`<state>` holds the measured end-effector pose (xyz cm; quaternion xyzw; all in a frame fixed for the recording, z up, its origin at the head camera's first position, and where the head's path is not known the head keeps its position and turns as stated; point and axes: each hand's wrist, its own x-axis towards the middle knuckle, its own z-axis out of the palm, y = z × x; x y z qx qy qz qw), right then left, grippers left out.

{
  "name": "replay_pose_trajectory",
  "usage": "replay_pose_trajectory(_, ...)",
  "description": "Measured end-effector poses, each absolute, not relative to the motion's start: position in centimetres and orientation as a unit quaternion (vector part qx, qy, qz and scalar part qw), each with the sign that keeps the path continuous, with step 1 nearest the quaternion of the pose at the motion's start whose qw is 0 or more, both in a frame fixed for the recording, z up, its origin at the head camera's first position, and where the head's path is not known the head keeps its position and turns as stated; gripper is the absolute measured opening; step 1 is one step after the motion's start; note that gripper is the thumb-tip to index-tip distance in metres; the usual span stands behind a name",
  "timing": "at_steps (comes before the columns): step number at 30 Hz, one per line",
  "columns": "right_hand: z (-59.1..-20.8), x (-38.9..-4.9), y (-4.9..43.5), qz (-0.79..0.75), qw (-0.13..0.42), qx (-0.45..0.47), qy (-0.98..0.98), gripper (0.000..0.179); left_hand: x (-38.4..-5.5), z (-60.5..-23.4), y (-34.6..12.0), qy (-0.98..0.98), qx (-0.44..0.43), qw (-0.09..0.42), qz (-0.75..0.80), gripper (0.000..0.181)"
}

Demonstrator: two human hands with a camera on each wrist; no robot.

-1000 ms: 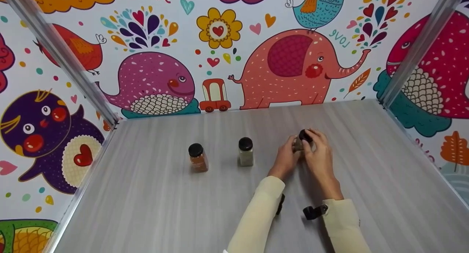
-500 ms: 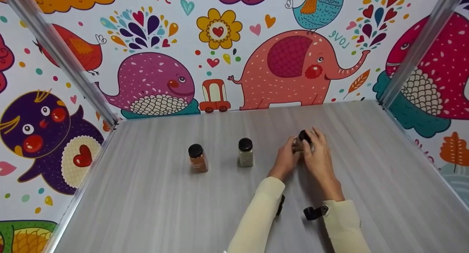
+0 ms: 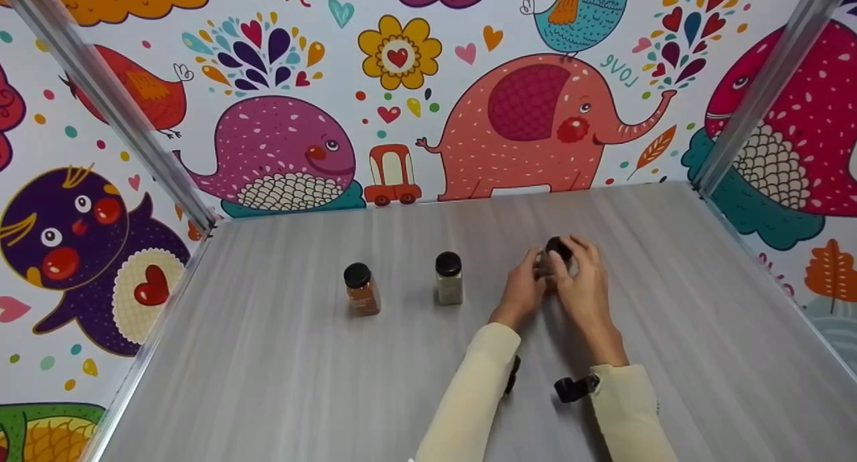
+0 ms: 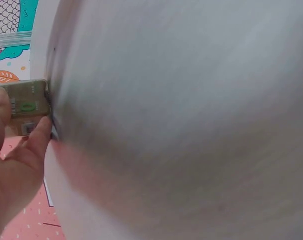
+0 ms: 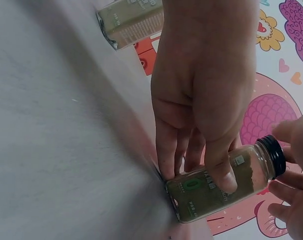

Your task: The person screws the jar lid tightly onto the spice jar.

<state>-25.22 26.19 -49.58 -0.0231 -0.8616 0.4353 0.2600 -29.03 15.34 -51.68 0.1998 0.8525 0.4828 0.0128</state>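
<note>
My left hand (image 3: pixel 522 289) grips a square glass spice jar (image 5: pixel 216 187) of greenish-brown powder, which stands upright on the table. Its thumb lies across the labelled side, as the right wrist view shows. The left wrist view catches only the lower part of the jar (image 4: pixel 29 102) at its left edge, with fingers on it. Around the black screw cap (image 5: pixel 275 157) are the thumb and fingers of my right hand (image 3: pixel 586 291). The cap sits on the jar's neck. From the head, most of the jar's body is hidden by the hands.
Left of the hands stands a capped jar of pale green powder (image 3: pixel 450 288). Farther left is a black-capped jar of orange-brown powder (image 3: pixel 363 298). Printed wall panels (image 3: pixel 294 140) and metal posts (image 3: pixel 120 114) border the grey table (image 3: pixel 281 381).
My right hand's fingers stretched out over the cap half a second ago and now curl round it again. My left hand and the other jars keep their places.
</note>
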Motion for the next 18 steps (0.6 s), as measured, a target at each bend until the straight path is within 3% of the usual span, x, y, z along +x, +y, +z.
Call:
replay_pose_trajectory(9,-49.55,-25.23,26.27,0.428,0.310,-0.012,-0.849,0.030,-29.05,-51.56,15.50,0.855,0.176,0.036,0.487,0.045)
replay_pose_trajectory(18,-49.43,-25.19,26.26,0.438,0.287,-0.025,-0.851,0.034,-28.99,-51.52,15.45,0.856,0.172,0.036,0.486,0.045)
